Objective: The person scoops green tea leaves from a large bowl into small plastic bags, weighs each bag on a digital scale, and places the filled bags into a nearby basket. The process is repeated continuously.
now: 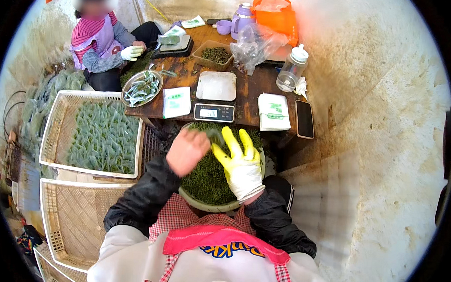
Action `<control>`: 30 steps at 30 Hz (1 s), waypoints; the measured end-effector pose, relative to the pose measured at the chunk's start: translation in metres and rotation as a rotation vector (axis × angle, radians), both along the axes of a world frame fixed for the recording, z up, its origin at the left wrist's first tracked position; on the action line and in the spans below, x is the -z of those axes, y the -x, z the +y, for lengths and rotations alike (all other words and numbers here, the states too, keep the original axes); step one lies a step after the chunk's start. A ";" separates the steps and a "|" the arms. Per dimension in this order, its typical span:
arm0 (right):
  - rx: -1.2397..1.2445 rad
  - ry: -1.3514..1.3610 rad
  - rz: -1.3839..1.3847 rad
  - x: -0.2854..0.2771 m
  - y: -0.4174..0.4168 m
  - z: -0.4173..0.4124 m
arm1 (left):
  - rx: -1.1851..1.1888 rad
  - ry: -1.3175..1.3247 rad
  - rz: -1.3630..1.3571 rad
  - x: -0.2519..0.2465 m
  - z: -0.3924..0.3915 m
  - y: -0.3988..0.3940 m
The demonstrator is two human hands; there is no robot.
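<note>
A round basin heaped with dark green, granular plant matter sits before me against the table's edge. Over its left side, my bare left hand has its fingers curled at a small clear plastic bag, blurred by motion. My right hand, in a white glove with yellow-coated fingers, is over the heap with its fingers spread. Its thumb and forefinger are close to the bag; whether they touch it is unclear. Beyond the basin, a digital scale has a bare weighing plate and a lit display.
Stacks of printed bags flank the scale. A phone and water bottle lie right. A bowl of strips stands left. Crates are at my left, one with filled bags. A co-worker sits far left.
</note>
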State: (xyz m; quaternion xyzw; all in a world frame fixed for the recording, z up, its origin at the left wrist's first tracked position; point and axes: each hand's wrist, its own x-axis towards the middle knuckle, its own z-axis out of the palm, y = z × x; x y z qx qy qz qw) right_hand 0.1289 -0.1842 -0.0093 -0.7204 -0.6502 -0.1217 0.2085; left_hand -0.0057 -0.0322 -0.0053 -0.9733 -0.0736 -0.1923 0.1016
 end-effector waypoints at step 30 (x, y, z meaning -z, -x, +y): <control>-0.574 0.221 0.142 -0.017 0.073 -0.044 | -0.109 0.461 0.028 -0.009 -0.116 0.133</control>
